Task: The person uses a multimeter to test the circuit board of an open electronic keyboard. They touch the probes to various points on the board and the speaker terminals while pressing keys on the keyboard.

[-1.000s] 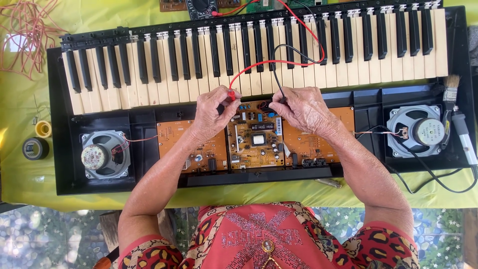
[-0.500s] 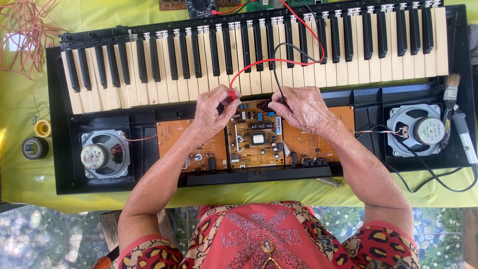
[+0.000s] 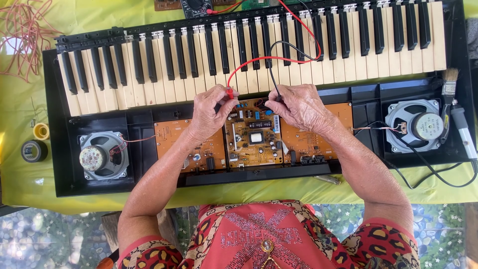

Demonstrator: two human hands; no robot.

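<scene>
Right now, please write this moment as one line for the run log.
left hand: holds red probe | right hand: holds black probe | both over middle circuit board | opened keyboard on yellow-green cloth

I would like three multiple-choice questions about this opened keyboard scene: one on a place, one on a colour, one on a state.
1. Where does the paintbrush lie?
A. at the right end of the keyboard
B. on the left speaker
C. under the keys

2. What colour is the probe lead running to the left hand?
A. blue
B. red
C. white

3. How is the keyboard's casing?
A. closed
B. open, circuit boards exposed
C. wrapped in cloth

Answers: 1 A, the brush rests beside the right speaker. 2 B, a red wire ends at that hand. 3 B, boards and both speakers show.
</scene>
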